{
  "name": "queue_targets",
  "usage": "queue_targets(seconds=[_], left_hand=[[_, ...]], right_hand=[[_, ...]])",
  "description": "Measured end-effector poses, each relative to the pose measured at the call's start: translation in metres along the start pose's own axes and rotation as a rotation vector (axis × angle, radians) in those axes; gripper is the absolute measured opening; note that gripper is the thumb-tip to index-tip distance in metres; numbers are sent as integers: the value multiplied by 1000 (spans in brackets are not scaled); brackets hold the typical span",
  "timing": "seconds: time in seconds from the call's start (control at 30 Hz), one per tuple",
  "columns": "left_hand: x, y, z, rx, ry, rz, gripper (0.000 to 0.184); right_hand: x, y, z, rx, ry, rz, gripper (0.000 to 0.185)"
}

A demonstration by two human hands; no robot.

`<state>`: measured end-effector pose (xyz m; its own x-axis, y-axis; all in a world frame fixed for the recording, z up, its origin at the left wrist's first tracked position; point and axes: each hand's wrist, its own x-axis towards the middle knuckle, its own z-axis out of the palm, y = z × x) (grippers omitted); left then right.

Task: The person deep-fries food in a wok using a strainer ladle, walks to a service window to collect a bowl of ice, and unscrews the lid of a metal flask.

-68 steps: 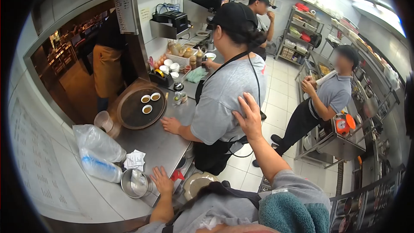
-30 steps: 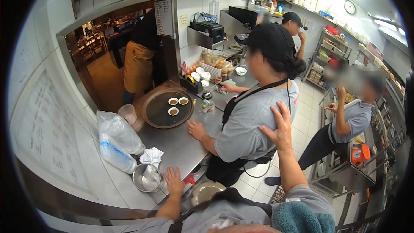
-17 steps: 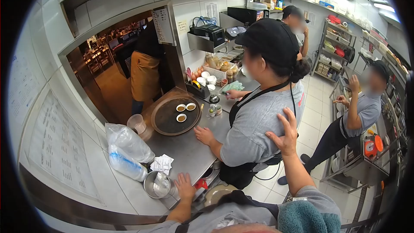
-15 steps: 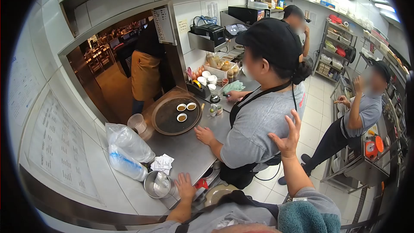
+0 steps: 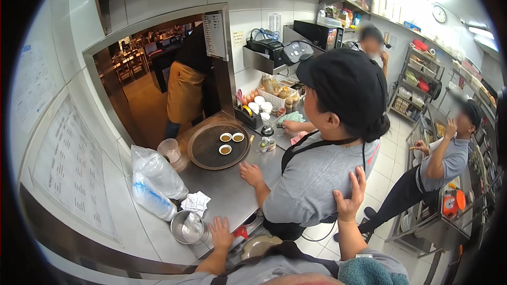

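Observation:
My left hand (image 5: 220, 234) lies flat on the steel counter (image 5: 222, 198) near its front edge, fingers spread. Beside it stands a metal pot (image 5: 178, 228) with a crumpled plastic bag in it, and white paper slips (image 5: 196, 202) lie just behind. My right hand (image 5: 350, 196) is raised and open at the back of a co-worker in a grey shirt (image 5: 303, 171); the fingertips seem to touch the shirt. Farther along the counter, a round brown tray (image 5: 203, 153) carries three small white cups of brown sauce (image 5: 225, 150).
The co-worker's own hand (image 5: 251, 173) rests near the tray. Plastic bags (image 5: 150, 179) and a clear tub (image 5: 170, 150) line the wall by the pass-through window. Two more people stand at the right and back, near a wire shelf (image 5: 417, 71). A printer (image 5: 266, 50) sits above the sauce bottles.
My right hand has come down and closer to the co-worker's back. The co-worker's head has turned slightly away. My left hand stays flat on the counter; the whole view has shifted a little.

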<state>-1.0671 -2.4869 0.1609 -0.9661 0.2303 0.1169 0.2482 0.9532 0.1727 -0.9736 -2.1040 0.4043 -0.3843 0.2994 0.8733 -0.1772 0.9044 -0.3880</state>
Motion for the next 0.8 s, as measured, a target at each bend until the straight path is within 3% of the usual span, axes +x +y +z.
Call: queue_targets(seconds=[0.03, 0.2, 0.27, 0.4, 0.47, 0.53, 0.7, 0.8], left_hand=[[1, -2, 4, 16, 14, 11, 73], [-1, -6, 15, 38, 49, -12, 74], [-1, -9, 13, 0, 75, 32, 74], [-2, -8, 1, -9, 25, 25, 73], [-1, -10, 4, 3, 36, 6, 71], [-2, -10, 1, -56, 34, 17, 68], [-2, -13, 7, -68, 59, 15, 64], [-3, -15, 12, -68, 72, 25, 62]], right_hand=[[3, -10, -2, 46, 73, 11, 61], [-9, -11, -4, 6, -37, -62, 64], [-11, -15, -2, 72, 150, -67, 62], [-8, -27, -4, -4, -19, -149, 56], [-9, -33, 2, 131, 80, -126, 53], [-7, -42, -1, -30, -103, -178, 51], [-5, -59, 1, 184, 14, -76, 26], [-4, -61, 1, 63, -67, -163, 21]])
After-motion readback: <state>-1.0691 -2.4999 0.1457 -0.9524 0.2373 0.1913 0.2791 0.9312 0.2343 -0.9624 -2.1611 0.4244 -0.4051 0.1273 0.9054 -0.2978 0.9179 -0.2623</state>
